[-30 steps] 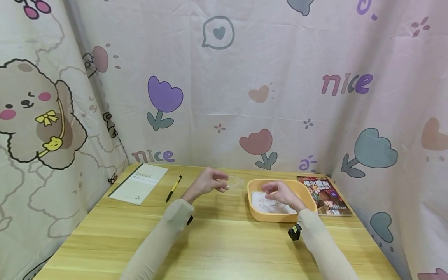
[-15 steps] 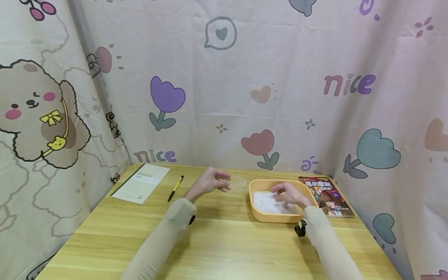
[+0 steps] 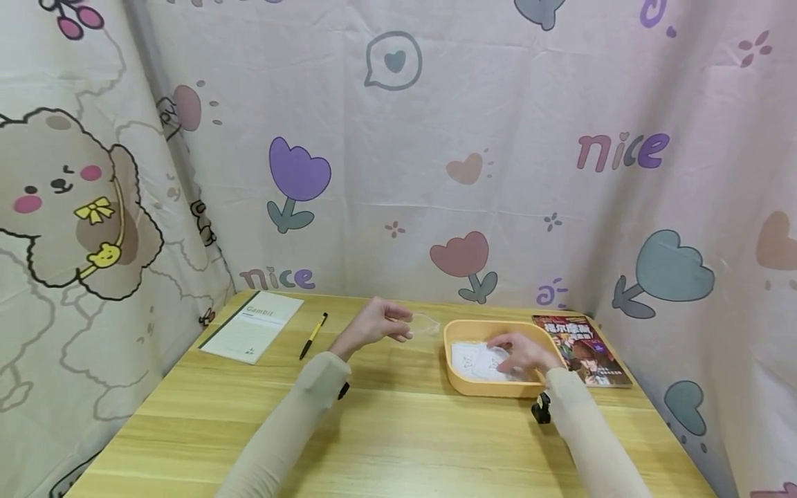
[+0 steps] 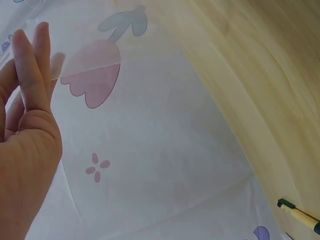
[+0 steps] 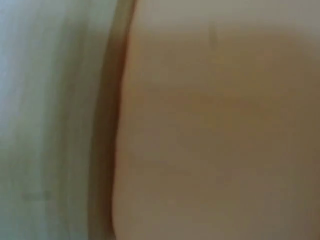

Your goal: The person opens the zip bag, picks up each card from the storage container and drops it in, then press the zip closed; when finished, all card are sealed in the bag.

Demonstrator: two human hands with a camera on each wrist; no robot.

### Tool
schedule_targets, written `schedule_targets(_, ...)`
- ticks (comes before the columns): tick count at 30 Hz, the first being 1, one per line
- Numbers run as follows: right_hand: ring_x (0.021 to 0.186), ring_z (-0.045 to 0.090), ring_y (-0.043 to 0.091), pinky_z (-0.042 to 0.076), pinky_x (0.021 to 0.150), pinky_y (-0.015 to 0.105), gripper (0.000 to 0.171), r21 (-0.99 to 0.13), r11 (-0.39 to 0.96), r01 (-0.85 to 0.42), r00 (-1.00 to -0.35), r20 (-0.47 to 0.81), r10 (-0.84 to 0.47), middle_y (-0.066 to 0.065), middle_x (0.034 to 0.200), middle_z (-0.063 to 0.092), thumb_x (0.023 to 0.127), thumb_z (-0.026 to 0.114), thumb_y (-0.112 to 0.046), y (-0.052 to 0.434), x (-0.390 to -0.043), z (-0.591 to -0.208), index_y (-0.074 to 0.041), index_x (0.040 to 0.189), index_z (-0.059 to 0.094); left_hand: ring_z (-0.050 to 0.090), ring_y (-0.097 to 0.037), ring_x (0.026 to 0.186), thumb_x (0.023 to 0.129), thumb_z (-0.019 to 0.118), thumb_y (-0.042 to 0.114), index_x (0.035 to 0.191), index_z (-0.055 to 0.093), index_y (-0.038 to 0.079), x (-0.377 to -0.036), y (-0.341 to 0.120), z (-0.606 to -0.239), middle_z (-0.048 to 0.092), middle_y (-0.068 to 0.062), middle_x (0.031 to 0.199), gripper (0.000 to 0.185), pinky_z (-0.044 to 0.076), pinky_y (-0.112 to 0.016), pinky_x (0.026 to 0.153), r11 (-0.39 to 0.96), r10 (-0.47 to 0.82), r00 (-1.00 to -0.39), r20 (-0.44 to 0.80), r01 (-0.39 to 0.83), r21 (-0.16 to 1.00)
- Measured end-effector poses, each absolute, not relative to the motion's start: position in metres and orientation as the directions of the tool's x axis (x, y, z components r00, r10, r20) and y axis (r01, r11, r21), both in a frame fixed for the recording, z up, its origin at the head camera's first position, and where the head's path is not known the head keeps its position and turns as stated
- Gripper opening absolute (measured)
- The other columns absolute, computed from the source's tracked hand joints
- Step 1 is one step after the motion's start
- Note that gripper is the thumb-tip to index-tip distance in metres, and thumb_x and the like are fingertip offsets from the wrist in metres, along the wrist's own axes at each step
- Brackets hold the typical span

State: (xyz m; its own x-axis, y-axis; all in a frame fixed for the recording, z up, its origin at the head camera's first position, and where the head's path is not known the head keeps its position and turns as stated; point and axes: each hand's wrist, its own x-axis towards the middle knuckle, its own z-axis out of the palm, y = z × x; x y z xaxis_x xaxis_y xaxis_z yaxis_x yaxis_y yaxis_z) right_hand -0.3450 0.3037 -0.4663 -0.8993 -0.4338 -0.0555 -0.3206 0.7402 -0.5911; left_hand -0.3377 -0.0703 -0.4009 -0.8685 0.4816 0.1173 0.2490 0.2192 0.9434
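My left hand (image 3: pixel 376 321) is raised over the back middle of the table. Its fingers and thumb pinch a thin clear plastic sheet (image 3: pixel 426 324), whose faint outline extends to the right. In the left wrist view, the see-through sheet's straight edge crosses the curtain's pink tulip. Inside the orange bin (image 3: pixel 462 384), my right hand (image 3: pixel 526 353) reaches down with thumb and fingers spread apart over white packets (image 3: pixel 476 360) bearing faint printing. The packets lie flat and overlap, partly hidden under the hand. A blurred, close surface fills most of the right wrist view.
A magazine (image 3: pixel 588 353) lies right of the bin, partly behind it. At the table's back left are a white notebook (image 3: pixel 252 328) and a yellow-and-black pen (image 3: pixel 313 337). A printed curtain (image 3: pixel 373 173) hangs behind the wooden table (image 3: pixel 386 436).
My right hand has moved slightly right and lower into the bin, uncovering more of the packets at the left. My left hand keeps holding the clear sheet in nearly the same place.
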Motion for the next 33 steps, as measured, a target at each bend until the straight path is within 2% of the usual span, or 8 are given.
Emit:
schedule_targets(6, 0.123, 0.05, 0.046, 0.04, 0.107, 0.064, 0.051, -0.575, 0.746, -0.336, -0.901, -0.035, -0.433, 0.024, 0.135, 0.056, 0.071, 0.081, -0.001, 0.3046, -0.3434, -0.4696, -0.003, 0.12, 0.067, 0.075, -0.024, 0.079, 0.087, 0.07, -0.002, 0.119, 0.065, -0.008, -0.3384, -0.0691, -0.3993, 0.07, -0.023, 0.112, 0.033, 0.063, -0.048, 0.08, 0.227, 0.483, -0.87, 0.101, 0.235, 0.945)
schedule_targets(10, 0.124, 0.05, 0.045, 0.04, 0.107, 0.063, 0.049, -0.587, 0.742, -0.322, -0.911, -0.021, -0.411, 0.024, 0.137, 0.055, 0.071, 0.081, -0.001, 0.3048, -0.3428, -0.4666, -0.003, 0.119, 0.068, 0.075, -0.024, 0.08, 0.087, 0.07, -0.002, 0.119, 0.065, -0.008, -0.3395, -0.0687, -0.3966, 0.069, -0.023, 0.114, 0.034, 0.062, -0.049, 0.081, 0.231, 0.481, -0.871, 0.101, 0.237, 0.944)
schedule_targets(17, 0.116, 0.055, 0.038, 0.047, 0.101, 0.059, 0.045, -0.604, 0.738, -0.302, -0.919, -0.02, -0.393, 0.022, 0.132, 0.059, 0.074, 0.081, -0.001, 0.3062, -0.3427, -0.4652, -0.004, 0.117, 0.069, 0.075, -0.024, 0.08, 0.087, 0.07, -0.001, 0.119, 0.065, -0.007, -0.3387, -0.0681, -0.3934, 0.069, -0.022, 0.113, 0.033, 0.064, -0.044, 0.078, 0.236, 0.474, -0.874, 0.106, 0.242, 0.941)
schedule_targets(22, 0.123, 0.05, 0.043, 0.042, 0.106, 0.063, 0.049, -0.611, 0.725, -0.317, -0.91, -0.021, -0.415, 0.023, 0.135, 0.056, 0.072, 0.08, 0.001, 0.3064, -0.3427, -0.4701, -0.004, 0.12, 0.067, 0.075, -0.023, 0.08, 0.087, 0.07, -0.002, 0.12, 0.066, -0.006, -0.3373, -0.068, -0.3959, 0.069, -0.022, 0.114, 0.033, 0.063, -0.045, 0.08, 0.238, 0.472, -0.877, 0.096, 0.231, 0.943)
schedule_targets(26, 0.126, 0.047, 0.045, 0.036, 0.108, 0.068, 0.055, -0.604, 0.721, -0.34, -0.904, -0.001, -0.427, 0.024, 0.136, 0.055, 0.07, 0.08, 0.003, 0.3062, -0.3433, -0.4723, -0.005, 0.123, 0.066, 0.074, -0.023, 0.08, 0.087, 0.07, -0.001, 0.12, 0.065, -0.005, -0.3368, -0.0682, -0.3983, 0.069, -0.022, 0.116, 0.034, 0.065, -0.038, 0.075, 0.243, 0.469, -0.879, 0.092, 0.228, 0.943)
schedule_targets(29, 0.124, 0.047, 0.043, 0.033, 0.109, 0.068, 0.058, -0.612, 0.732, -0.299, -0.924, -0.005, -0.382, 0.023, 0.136, 0.053, 0.069, 0.081, 0.002, 0.3062, -0.3431, -0.473, -0.008, 0.125, 0.065, 0.074, -0.024, 0.08, 0.088, 0.069, -0.002, 0.121, 0.065, -0.006, -0.3369, -0.0683, -0.3995, 0.068, -0.023, 0.116, 0.033, 0.065, -0.034, 0.073, 0.24, 0.469, -0.878, 0.099, 0.234, 0.942)
schedule_targets(33, 0.12, 0.05, 0.039, 0.037, 0.107, 0.065, 0.055, -0.644, 0.717, -0.266, -0.94, 0.01, -0.34, 0.02, 0.132, 0.055, 0.073, 0.078, 0.002, 0.3076, -0.3438, -0.4742, -0.008, 0.125, 0.064, 0.075, -0.024, 0.08, 0.088, 0.067, -0.004, 0.121, 0.064, -0.007, -0.3375, -0.0681, -0.4001, 0.068, -0.024, 0.115, 0.033, 0.065, -0.033, 0.072, 0.231, 0.47, -0.876, 0.108, 0.241, 0.943)
